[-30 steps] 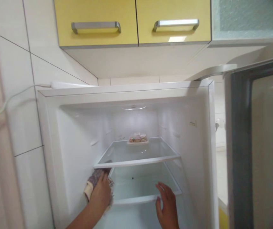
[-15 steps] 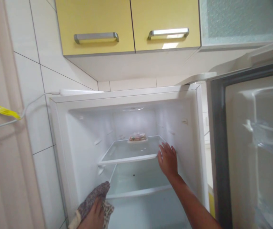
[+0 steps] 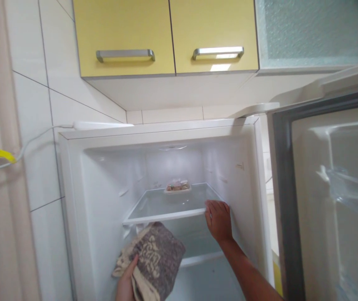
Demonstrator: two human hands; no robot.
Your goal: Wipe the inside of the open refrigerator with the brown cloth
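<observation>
An open white fridge [image 3: 72, 175] fills the middle of the view. My left hand [image 3: 125, 282], at the bottom edge, is closed on a grey patterned cloth [image 3: 155, 259] held up just below the upper glass shelf [image 3: 163, 215]. My right hand [image 3: 219, 219] curls its fingers over the right front edge of that shelf. A small tray of food [image 3: 176, 187] sits at the back of the shelf. A lower shelf [image 3: 200, 259] shows under my right forearm.
The fridge door [image 3: 323, 200] stands open at the right with a clear door bin. Yellow wall cabinets [image 3: 166, 37] with metal handles hang above. A white cable [image 3: 34, 140] with a yellow tag runs along the tiled left wall.
My left hand has lifted the cloth up and rightwards, spreading it below the upper shelf. My right hand has closed its fingers over the shelf's front edge.
</observation>
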